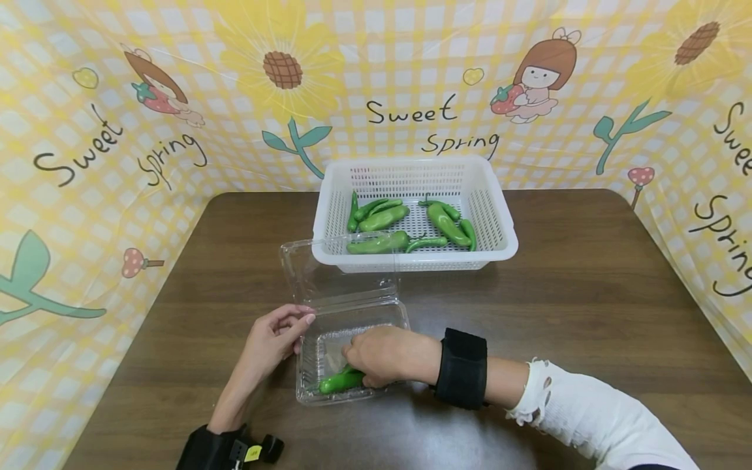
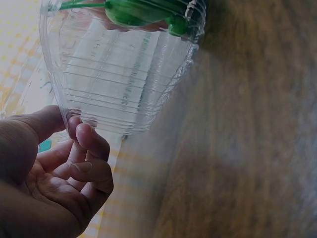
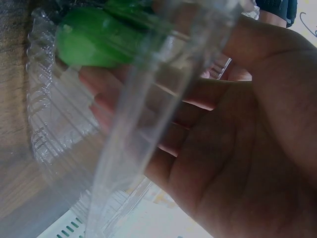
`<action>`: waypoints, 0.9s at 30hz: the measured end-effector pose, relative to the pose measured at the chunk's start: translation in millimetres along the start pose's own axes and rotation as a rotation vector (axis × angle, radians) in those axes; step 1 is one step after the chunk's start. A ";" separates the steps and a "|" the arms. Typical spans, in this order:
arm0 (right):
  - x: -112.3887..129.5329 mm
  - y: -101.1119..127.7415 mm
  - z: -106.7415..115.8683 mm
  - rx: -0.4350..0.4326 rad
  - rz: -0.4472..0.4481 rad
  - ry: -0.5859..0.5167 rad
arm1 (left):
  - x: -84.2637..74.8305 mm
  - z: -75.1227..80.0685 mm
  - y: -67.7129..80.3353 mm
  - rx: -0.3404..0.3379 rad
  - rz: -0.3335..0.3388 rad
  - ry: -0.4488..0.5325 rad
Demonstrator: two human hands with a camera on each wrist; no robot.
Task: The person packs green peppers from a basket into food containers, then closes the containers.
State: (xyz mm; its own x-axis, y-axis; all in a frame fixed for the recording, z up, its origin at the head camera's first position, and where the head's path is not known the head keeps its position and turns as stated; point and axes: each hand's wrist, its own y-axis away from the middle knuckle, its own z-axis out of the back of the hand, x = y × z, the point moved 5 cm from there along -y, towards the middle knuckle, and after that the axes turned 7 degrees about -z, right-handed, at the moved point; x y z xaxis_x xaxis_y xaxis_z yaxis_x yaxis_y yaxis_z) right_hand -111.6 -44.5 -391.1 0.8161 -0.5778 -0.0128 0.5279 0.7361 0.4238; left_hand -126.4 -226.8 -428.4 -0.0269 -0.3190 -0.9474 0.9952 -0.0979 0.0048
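A clear plastic clamshell box (image 1: 311,390) sits on the table with its lid (image 1: 346,282) raised toward the basket. My left hand (image 1: 271,344) pinches the box's left rim between thumb and fingertips, as the left wrist view also shows. My right hand (image 1: 384,356) reaches inside the box, its fingers and thumb around a green pepper (image 1: 337,383) near the front wall. In the right wrist view the rounded end of the pepper (image 3: 96,39) lies just beyond the fingertips, partly behind the clear rim. The hand hides much of the pepper from above.
A white perforated basket (image 1: 505,248) with several green peppers (image 1: 449,225), thick and thin, stands at the back of the brown wooden table (image 1: 564,300). The lid overlaps the basket's front left corner in the head view. Patterned yellow cloth (image 1: 376,59) surrounds the table.
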 end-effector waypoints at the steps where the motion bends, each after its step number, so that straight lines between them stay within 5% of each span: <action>1: 0.0 0.1 0.0 0.000 0.000 0.000 | -0.1 0.0 0.0 0.001 0.000 -0.001; 27: 2.2 0.1 2.1 -0.035 0.003 0.017 | 1.5 0.4 -0.4 0.005 -0.004 0.009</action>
State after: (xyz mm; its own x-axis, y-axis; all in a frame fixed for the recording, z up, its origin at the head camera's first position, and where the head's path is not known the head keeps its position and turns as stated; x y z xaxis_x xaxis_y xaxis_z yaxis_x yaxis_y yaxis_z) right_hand -110.3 -46.5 -389.2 0.8212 -0.5699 -0.0276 0.5334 0.7496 0.3920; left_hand -126.9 -227.6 -429.6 -0.0303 -0.3104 -0.9501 0.9946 -0.1042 0.0023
